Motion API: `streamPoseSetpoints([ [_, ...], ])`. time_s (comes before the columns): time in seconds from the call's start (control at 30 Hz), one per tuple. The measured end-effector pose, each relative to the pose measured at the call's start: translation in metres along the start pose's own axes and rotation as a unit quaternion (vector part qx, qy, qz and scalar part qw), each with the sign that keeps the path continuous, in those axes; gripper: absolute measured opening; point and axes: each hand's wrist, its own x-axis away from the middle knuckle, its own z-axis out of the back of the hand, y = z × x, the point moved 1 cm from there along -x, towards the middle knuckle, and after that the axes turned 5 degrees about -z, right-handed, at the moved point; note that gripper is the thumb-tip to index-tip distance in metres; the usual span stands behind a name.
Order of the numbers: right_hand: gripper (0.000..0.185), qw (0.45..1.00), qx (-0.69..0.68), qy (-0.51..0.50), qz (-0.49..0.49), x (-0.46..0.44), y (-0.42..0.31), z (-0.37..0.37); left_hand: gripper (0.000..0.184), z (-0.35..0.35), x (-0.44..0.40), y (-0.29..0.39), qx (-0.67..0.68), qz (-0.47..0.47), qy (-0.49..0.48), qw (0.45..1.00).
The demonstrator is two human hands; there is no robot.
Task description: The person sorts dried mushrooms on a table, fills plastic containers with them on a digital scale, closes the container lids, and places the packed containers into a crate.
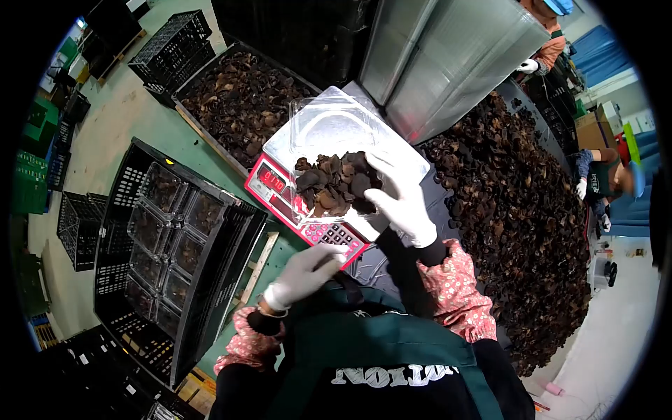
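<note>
A clear plastic box (pixel 301 129) with its lid raised lies on a red scale (pixel 283 206) with a metal top. Dark dried mushroom-like pieces (pixel 332 183) fill its near half. My right hand (pixel 402 199), in a white glove, is at the right side of these pieces, fingers apart; whether a piece is between them I cannot tell. My left hand (pixel 308 273), also gloved, is near the scale's keypad (pixel 329 232), fingers partly spread and nothing visible in them. Red digits glow on the scale's display (pixel 271 180).
A large heap of dark pieces (pixel 518 231) covers the right side. A tray of pieces (pixel 238 98) lies beyond the scale. Stacked clear lids (pixel 455 63) stand behind. At left, a black crate (pixel 115 259) holds filled boxes (pixel 185 252). Two co-workers (pixel 605 175) are at the right.
</note>
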Motion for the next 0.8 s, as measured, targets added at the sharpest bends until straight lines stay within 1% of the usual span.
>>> streamPoseSetpoints([
  [0.03, 0.051, 1.0, 0.006, 0.021, -0.022, 0.007, 0.008, 0.006, 0.028, 0.013, 0.004, 0.009, 0.064, 0.007, 0.009, 0.998],
  [0.07, 0.047, 0.998, 0.013, 0.043, -0.044, 0.012, 0.011, 0.011, 0.025, 0.021, 0.009, 0.016, 0.106, 0.05, 0.046, 0.992],
  [0.1, 0.039, 0.979, -0.121, 0.067, -0.148, 0.019, 0.015, 0.015, 0.023, 0.033, 0.013, 0.023, 0.089, 0.037, 0.102, 0.99],
  [0.13, 0.03, 0.947, -0.221, 0.082, -0.216, 0.022, 0.018, 0.019, 0.024, 0.045, 0.016, 0.026, 0.071, 0.024, 0.157, 0.985],
  [0.17, 0.023, 0.899, -0.319, 0.111, -0.278, 0.026, 0.021, 0.022, 0.022, 0.053, 0.018, 0.025, 0.094, 0.022, 0.238, 0.967],
  [0.2, 0.02, 0.935, -0.168, 0.139, -0.278, 0.029, 0.035, 0.026, 0.022, 0.06, 0.019, 0.024, 0.115, 0.019, 0.318, 0.941],
  [0.23, 0.02, 0.941, -0.138, 0.134, -0.278, 0.038, 0.057, 0.028, 0.022, 0.067, 0.018, 0.019, 0.06, 0.001, 0.37, 0.927],
  [0.27, 0.02, 0.946, -0.108, 0.128, -0.276, 0.037, 0.061, 0.028, 0.023, 0.071, 0.018, 0.022, 0.061, 0.003, 0.41, 0.91],
  [0.3, 0.02, 0.92, -0.191, 0.151, -0.306, 0.04, 0.064, 0.026, 0.024, 0.075, 0.017, 0.017, 0.071, -0.002, 0.431, 0.9],
  [0.33, 0.02, 0.924, -0.17, 0.149, -0.307, 0.039, 0.069, 0.026, 0.024, 0.079, 0.016, 0.015, 0.08, -0.006, 0.451, 0.889],
  [0.4, 0.02, 0.935, -0.132, 0.148, -0.294, 0.033, 0.081, 0.022, 0.025, 0.079, 0.015, 0.013, 0.083, -0.017, 0.468, 0.88],
  [0.43, 0.02, 0.944, -0.115, 0.132, -0.278, 0.022, 0.075, 0.023, 0.025, 0.077, 0.013, 0.013, 0.057, -0.019, 0.469, 0.881],
  [0.47, 0.019, 0.929, -0.179, 0.161, -0.281, 0.011, 0.074, 0.015, 0.024, 0.076, 0.011, 0.01, 0.037, -0.032, 0.45, 0.892],
  [0.53, 0.021, 0.94, -0.141, 0.184, -0.252, -0.009, 0.072, 0.006, 0.023, 0.069, 0.003, 0.006, 0.086, -0.006, 0.408, 0.909],
  [0.57, 0.027, 0.962, -0.029, 0.159, -0.22, -0.022, 0.075, 0.004, 0.024, 0.067, -0.006, 0.001, -0.058, -0.035, 0.38, 0.923],
  [0.6, 0.035, 0.969, 0.027, 0.125, -0.211, -0.03, 0.078, 0.002, 0.031, 0.056, -0.008, -0.006, 0.088, 0.019, 0.372, 0.924],
  [0.67, 0.041, 0.967, 0.139, 0.115, -0.178, -0.049, 0.072, -0.009, 0.032, 0.039, -0.018, -0.009, 0.162, 0.045, 0.345, 0.923],
  [0.7, 0.049, 0.967, 0.103, 0.086, -0.215, -0.059, 0.07, -0.012, 0.034, 0.034, -0.021, -0.018, 0.087, 0.022, 0.31, 0.946],
  [0.73, 0.058, 0.965, 0.121, 0.065, -0.224, -0.067, 0.074, -0.018, 0.039, 0.029, -0.023, -0.027, 0.013, -0.005, 0.28, 0.96],
  [0.8, 0.066, 0.962, 0.087, -0.001, -0.257, -0.082, 0.061, -0.018, 0.044, 0.018, -0.031, -0.025, 0.044, 0.043, 0.301, 0.952],
])
